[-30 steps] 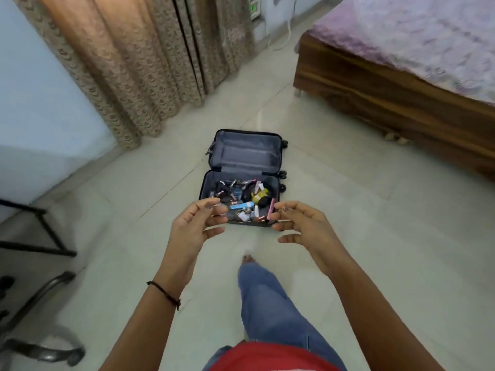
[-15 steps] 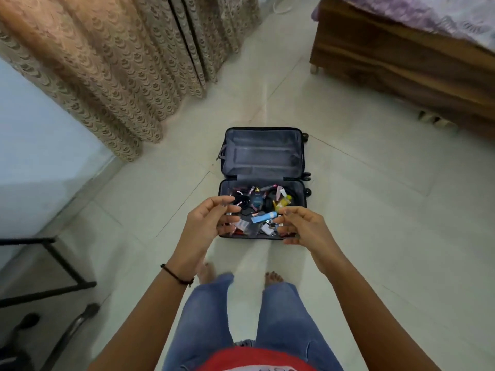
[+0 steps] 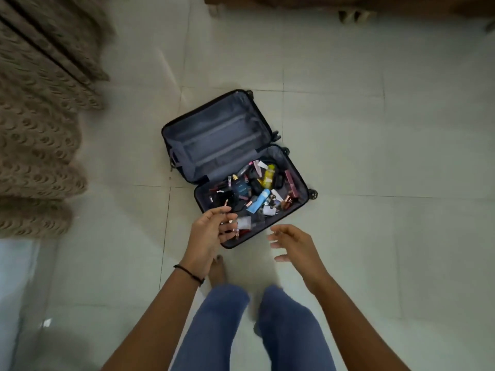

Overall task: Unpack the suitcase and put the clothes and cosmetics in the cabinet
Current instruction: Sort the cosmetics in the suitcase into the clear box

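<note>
Pale square-tiled floor (image 3: 348,236) across the whole view; patterned beige curtain (image 3: 40,156) bunched at the left. Small dark hard-shell suitcase (image 3: 184,145) lying open and flat on the floor, set at an angle, far half showing only bare grey lining. Near half heaped with mixed cosmetics (image 3: 257,188): a light blue tube (image 3: 258,200), a yellow bottle (image 3: 268,176), a dark blue box (image 3: 240,189), a pink stick (image 3: 290,183) along the right wall. Blue-jeaned legs (image 3: 222,330) and bare feet just short of the suitcase. Left hand (image 3: 207,235), black thread band at the wrist, over the near left corner, fingers (image 3: 227,218) curled loosely, pinching nothing clearly. Right hand (image 3: 297,247) beside the near edge, above the floor, fingers spread, empty.
</note>
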